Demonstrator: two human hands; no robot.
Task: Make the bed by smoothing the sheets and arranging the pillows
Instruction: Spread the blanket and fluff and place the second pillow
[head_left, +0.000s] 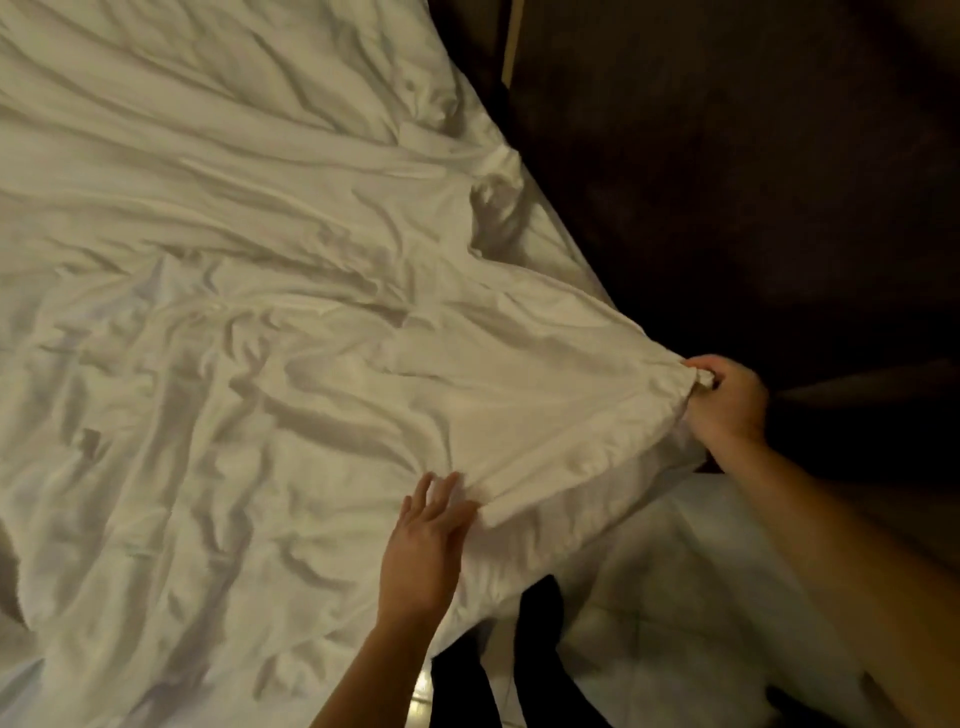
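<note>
Presently we hold the white sheet at the bed's near corner: our right hand has its fingers clenched round a bunched corner of cloth, pulled outward over the dark floor, evidently to draw slack. Our left hand lies flat, fingers released and straight, pressing the hem down. We find the sheet heavily creased throughout; no pillows are visible.

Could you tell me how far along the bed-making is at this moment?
Nothing looks finished: the white sheet is creased all over. In hand: the right hand grips its corner, the left hand rests flat near its edge. Left: smoothing it; no pillows are in view.
</note>
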